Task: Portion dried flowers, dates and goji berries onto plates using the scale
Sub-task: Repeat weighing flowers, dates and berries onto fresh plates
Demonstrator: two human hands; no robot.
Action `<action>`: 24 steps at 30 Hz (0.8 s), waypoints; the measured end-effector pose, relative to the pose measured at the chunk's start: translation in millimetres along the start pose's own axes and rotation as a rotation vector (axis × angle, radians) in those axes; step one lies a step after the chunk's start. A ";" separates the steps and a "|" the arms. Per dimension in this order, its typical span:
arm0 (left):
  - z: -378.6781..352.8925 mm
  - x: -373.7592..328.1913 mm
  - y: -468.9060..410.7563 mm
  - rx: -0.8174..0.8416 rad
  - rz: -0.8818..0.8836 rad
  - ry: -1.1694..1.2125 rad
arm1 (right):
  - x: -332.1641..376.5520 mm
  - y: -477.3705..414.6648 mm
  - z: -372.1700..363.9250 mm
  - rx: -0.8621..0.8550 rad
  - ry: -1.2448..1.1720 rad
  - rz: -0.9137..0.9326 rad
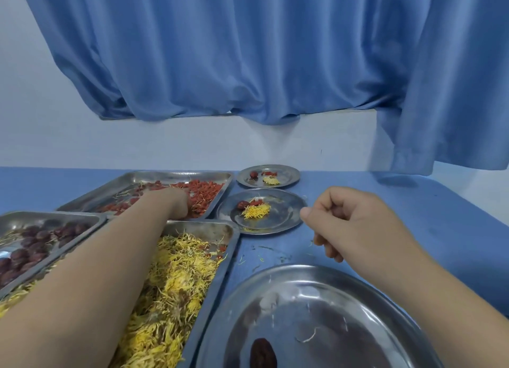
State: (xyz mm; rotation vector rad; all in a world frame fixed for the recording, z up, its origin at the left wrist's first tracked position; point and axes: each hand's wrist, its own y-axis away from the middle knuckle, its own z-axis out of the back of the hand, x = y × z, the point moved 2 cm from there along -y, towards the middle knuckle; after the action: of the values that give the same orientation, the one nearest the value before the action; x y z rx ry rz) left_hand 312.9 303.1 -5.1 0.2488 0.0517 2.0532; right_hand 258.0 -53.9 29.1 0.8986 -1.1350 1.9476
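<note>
My left hand (176, 202) reaches across the trays into the goji berries (203, 191) in the far steel tray (224, 178); its fingers are hidden among the berries. My right hand (349, 224) hovers over the blue table with fingers curled, and I see nothing in it. A large steel plate (330, 298) lies nearest me with one dark date (263, 352) on it. The near tray (232, 246) holds yellow dried flowers (176, 279). The tray on the left (55, 216) holds dates (30, 246).
Two small steel plates stand behind my right hand, the middle plate (286, 210) and the far plate (289, 174), each carrying a date, goji berries and flowers. Loose petals litter the table (413, 202). A blue curtain (248, 64) hangs behind.
</note>
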 end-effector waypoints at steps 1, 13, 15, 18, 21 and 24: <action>1.5 -0.8 0.9 -0.024 -0.005 0.010 | -0.8 -0.4 -0.7 0.000 0.004 0.004; 33.8 8.8 2.1 -0.183 -0.107 0.210 | 1.5 -0.4 0.3 -0.003 0.005 0.029; 39.6 7.3 4.3 -0.225 -0.121 0.247 | 2.9 -0.3 0.4 -0.004 0.005 0.038; 39.7 4.4 8.4 -0.325 -0.099 0.221 | 3.8 0.2 1.2 -0.001 -0.002 0.039; 34.1 3.1 10.1 -0.357 -0.078 0.224 | 2.1 -0.2 2.1 -0.003 -0.004 0.024; 32.7 4.3 12.5 -0.338 -0.080 0.273 | 0.7 -1.2 2.9 -0.009 -0.005 0.018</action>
State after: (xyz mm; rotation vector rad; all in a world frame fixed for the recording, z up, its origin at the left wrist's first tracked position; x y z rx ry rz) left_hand 306.6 298.6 29.3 -0.2400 -0.1154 1.9664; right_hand 259.2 -55.9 31.3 0.8913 -1.1578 1.9546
